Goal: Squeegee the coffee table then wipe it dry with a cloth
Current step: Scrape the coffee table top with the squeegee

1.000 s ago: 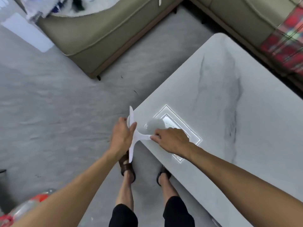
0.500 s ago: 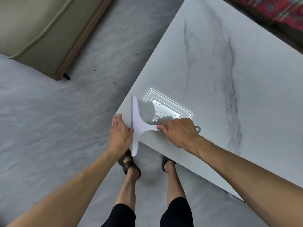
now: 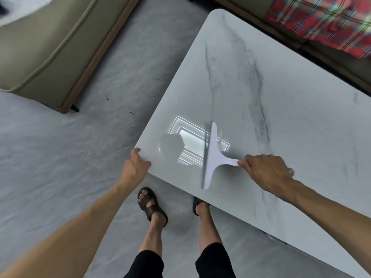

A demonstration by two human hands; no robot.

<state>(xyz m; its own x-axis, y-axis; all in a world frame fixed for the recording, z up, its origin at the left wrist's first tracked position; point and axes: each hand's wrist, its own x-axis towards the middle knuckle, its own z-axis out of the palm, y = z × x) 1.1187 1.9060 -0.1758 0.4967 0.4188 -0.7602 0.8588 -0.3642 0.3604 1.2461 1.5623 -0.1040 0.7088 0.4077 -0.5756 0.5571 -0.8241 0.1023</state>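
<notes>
A white squeegee (image 3: 211,157) lies with its blade on the glossy marble coffee table (image 3: 261,87), near the table's near corner. My right hand (image 3: 265,171) grips the squeegee's handle from the right. The blade stands roughly upright in the picture, across a bright ceiling-light reflection. My left hand (image 3: 134,167) rests on the table's near corner, fingers curled over the edge and holding no tool. No cloth is in view.
A beige sofa (image 3: 46,49) stands at the upper left on the grey floor (image 3: 60,157). A red plaid fabric (image 3: 325,21) lies on another seat past the table's far edge. My sandalled feet (image 3: 152,205) stand by the near table edge.
The squeegee has moved from the table's corner edge to the right, onto the surface. My left hand let go of the blade and now rests on the table corner.
</notes>
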